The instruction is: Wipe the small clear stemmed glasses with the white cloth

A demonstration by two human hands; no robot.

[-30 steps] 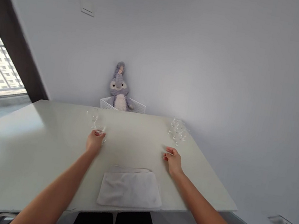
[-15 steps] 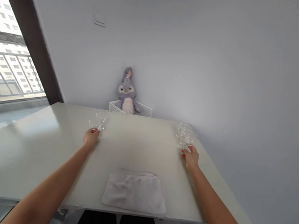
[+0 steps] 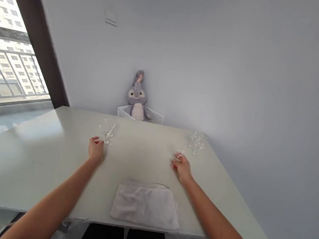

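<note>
Two groups of clear stemmed glasses stand on the pale table. My left hand [image 3: 96, 149] is just in front and to the left of the left group [image 3: 110, 129]. Its fingers are loosely bent and a little apart, with no glass visible in them. My right hand [image 3: 181, 167] has its fingers around a small clear glass [image 3: 180, 151], left of the right group of glasses [image 3: 197, 141]. The held glass is faint, and the fingers partly cover it.
A folded light grey cloth [image 3: 146, 205] lies at the table's [image 3: 141, 155] near edge. Beyond the far edge, a grey plush toy [image 3: 138, 101] sits in a white perforated basket [image 3: 156, 118] against the wall. A window [image 3: 8, 53] is at the left.
My right hand has moved left, away from the right group, with one glass in it. My left hand has drawn slightly away from the left glasses and released the one it was touching.
</note>
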